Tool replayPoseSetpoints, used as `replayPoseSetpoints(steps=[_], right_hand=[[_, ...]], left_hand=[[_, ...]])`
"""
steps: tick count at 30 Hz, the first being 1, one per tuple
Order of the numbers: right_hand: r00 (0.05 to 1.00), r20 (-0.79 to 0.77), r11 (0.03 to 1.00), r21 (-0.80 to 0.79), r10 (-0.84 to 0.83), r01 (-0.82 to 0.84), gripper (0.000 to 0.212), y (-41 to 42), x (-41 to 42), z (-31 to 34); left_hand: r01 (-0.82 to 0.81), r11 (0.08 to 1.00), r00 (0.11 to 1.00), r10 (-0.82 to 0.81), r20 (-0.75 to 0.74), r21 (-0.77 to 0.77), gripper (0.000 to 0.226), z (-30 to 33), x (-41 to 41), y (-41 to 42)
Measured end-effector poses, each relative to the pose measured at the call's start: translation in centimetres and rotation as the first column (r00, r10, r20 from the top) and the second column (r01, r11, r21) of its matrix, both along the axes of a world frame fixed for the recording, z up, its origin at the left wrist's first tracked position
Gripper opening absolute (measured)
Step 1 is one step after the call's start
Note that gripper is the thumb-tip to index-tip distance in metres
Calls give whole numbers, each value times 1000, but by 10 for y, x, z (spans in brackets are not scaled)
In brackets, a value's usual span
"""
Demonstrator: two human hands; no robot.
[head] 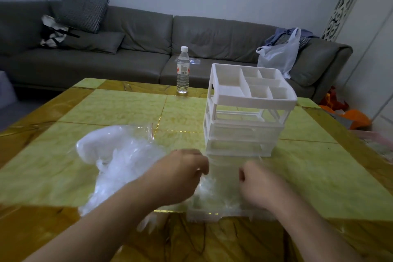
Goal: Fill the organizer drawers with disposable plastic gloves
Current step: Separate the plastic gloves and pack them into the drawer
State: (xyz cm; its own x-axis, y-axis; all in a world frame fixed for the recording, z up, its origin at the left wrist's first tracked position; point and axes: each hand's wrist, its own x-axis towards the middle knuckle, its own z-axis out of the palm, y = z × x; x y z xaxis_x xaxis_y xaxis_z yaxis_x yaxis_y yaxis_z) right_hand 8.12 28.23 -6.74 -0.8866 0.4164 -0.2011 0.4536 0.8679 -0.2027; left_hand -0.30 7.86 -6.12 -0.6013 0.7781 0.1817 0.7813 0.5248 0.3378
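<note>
Table (pixel 127 108) edge under removed drawer (pixel 221 204)

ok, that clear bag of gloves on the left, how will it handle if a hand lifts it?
Probably floppy: the bag of gloves lies slumped and crumpled on the table, with no fixed shape. Likely light for its bulk, since it looks like thin film throughout. Loose gloves may spill or trail out, as some already spread toward the pulled-out drawer.

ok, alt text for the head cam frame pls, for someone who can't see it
Both hands, left and right, work over a clear drawer near the front of a yellow-green table, apparently handling thin plastic gloves. A bag of gloves lies left; a white organizer stands behind, one slot empty.
</note>
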Motion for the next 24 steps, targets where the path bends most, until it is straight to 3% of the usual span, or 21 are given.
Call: replayPoseSetpoints(steps=[3,4,7,9,11,13,15,18,24], right_hand=[[988,-156,1000,-1,-10,10,14,-4,-3,3],[981,-194,1000,-10,-16,14,13,-5,-4,3],[967,-254,998,-55,-23,10,13,-11,-3,3],[962,-272,997,-72,-32,13,15,-14,-2,3],[957,-286,997,-75,-43,22,15,-18,-2,3],[960,-278,997,-77,-34,13,16,-22,-2,3],[964,-267,997,-71,-14,-5,18,-27,-1,3],[961,-275,1000,-26,8,-16,18,-33,0,5],[954,-299,999,-36,12,-24,17,-36,-1,8]], left_hand=[[-252,966,968,251,34,55,11,30,-15,-32],[-336,942,942,336,21,-11,8,35,-20,-45],[-508,807,854,518,-51,-300,34,35,-27,-78],[-517,722,837,539,-95,-460,47,25,-27,-90],[-508,689,823,565,-56,-517,59,14,-25,-97],[-505,693,805,593,8,-515,66,7,-24,-99],[-508,704,806,592,14,-497,56,6,-24,-102],[-539,744,797,602,47,-394,42,12,-27,-110],[-595,785,755,620,215,-172,46,21,-32,-112]])
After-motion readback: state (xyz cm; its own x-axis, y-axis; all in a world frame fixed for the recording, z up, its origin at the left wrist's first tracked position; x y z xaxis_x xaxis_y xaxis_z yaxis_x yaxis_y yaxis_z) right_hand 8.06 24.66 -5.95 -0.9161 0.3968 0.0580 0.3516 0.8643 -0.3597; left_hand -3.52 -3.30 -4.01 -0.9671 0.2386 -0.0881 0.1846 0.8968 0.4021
